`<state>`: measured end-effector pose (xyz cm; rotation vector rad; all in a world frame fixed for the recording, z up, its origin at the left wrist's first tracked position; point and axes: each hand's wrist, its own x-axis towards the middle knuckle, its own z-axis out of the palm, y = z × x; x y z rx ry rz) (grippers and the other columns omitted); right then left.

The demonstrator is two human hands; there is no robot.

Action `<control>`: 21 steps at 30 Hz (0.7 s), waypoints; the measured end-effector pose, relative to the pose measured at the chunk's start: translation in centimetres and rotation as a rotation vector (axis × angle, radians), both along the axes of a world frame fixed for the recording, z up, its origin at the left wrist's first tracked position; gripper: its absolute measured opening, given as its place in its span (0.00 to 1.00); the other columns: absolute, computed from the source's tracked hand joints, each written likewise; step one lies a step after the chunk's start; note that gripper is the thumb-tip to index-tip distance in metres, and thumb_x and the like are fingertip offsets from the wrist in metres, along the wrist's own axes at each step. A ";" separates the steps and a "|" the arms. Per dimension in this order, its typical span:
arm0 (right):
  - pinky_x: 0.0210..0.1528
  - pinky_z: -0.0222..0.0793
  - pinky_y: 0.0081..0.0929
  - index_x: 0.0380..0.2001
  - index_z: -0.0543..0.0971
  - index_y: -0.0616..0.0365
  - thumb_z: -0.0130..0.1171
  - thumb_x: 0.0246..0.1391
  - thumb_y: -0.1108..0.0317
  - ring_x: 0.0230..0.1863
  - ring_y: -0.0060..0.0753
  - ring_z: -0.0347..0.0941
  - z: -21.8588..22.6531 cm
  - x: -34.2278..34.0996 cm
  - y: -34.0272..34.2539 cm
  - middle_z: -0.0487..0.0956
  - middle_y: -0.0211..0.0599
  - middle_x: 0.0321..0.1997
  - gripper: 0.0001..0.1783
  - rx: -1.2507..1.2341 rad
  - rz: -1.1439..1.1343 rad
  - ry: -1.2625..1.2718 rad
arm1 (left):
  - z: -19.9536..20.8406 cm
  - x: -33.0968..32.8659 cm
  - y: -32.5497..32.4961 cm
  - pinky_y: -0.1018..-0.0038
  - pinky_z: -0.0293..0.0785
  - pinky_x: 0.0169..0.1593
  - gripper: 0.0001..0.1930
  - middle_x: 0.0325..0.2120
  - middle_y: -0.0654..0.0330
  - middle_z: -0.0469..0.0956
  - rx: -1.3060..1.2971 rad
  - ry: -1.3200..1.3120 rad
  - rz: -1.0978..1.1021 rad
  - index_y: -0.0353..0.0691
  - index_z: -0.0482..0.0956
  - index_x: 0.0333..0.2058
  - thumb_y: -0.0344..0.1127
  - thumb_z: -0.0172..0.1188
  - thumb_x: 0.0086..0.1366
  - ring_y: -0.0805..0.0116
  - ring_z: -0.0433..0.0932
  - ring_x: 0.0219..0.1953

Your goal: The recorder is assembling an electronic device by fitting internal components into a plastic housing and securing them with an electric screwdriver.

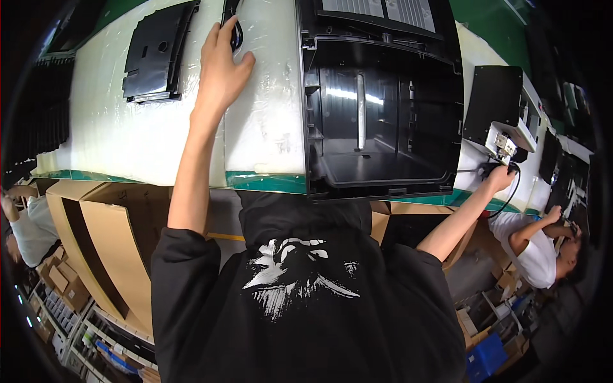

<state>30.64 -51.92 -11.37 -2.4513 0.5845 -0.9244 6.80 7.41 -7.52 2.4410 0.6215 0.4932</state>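
Note:
My left hand (pixel 225 67) reaches over the white, film-covered bench with its thumb apart and its fingers stretched out. Its fingertips touch a bundle of black cable (pixel 236 35) near the far edge; I see no firm grip. To its left lies a flat black plastic panel (pixel 153 54). Out at the right, my right hand (pixel 501 177) closes on a small black corded part (pixel 488 168), mostly hidden by the fingers. Just beyond that hand sits a metal bracket (pixel 507 143). Between my hands stands a large black plastic housing (pixel 383 182), its hollow side facing up.
A dark flat plate (pixel 493 102) lies right of the housing. Cardboard boxes (pixel 105 255) stand below the bench's green front edge (pixel 268 182) on the left. Another person (pixel 535 252) works at the far right; part of someone (pixel 35 230) shows at far left.

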 end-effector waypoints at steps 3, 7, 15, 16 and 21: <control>0.63 0.52 0.34 0.55 0.65 0.74 0.48 0.54 0.60 0.61 0.54 0.62 2.5 -3.8 5.4 0.67 0.61 0.58 0.31 0.074 0.107 0.157 | 0.6 -0.9 -0.4 0.63 0.56 0.63 0.27 0.61 0.40 0.55 -0.097 0.034 0.003 0.40 0.66 0.57 0.32 0.52 0.56 0.45 0.57 0.63; 0.64 0.51 0.36 0.56 0.64 0.74 0.46 0.58 0.58 0.62 0.54 0.60 3.9 -7.6 7.5 0.65 0.61 0.60 0.31 0.090 0.177 0.152 | 1.6 -0.4 -2.3 0.64 0.59 0.62 0.22 0.59 0.40 0.60 -0.377 -0.056 -0.085 0.41 0.72 0.53 0.35 0.53 0.58 0.46 0.63 0.60; 0.65 0.54 0.40 0.54 0.67 0.70 0.20 0.64 0.47 0.58 0.48 0.65 7.5 -19.6 28.2 0.69 0.54 0.56 0.37 0.939 0.770 -0.238 | 5.3 -0.7 -3.6 0.61 0.42 0.67 0.49 0.62 0.30 0.44 -0.905 0.068 -0.254 0.29 0.52 0.62 0.68 0.49 0.56 0.45 0.41 0.68; 0.64 0.55 0.43 0.49 0.69 0.73 0.20 0.64 0.49 0.58 0.51 0.65 8.0 -19.7 29.8 0.71 0.60 0.54 0.37 1.004 0.726 -0.385 | 5.6 0.0 -4.0 0.58 0.40 0.67 0.53 0.62 0.28 0.44 -0.809 0.092 -0.306 0.28 0.49 0.63 0.69 0.51 0.53 0.44 0.38 0.68; 0.48 0.74 0.45 0.40 0.70 0.74 0.24 0.62 0.58 0.46 0.60 0.73 13.9 -18.0 30.9 0.71 0.72 0.47 0.29 0.442 0.862 -0.501 | 6.3 2.1 -5.6 0.62 0.54 0.64 0.41 0.59 0.38 0.59 -1.142 0.106 -0.217 0.25 0.53 0.60 0.41 0.50 0.47 0.44 0.53 0.64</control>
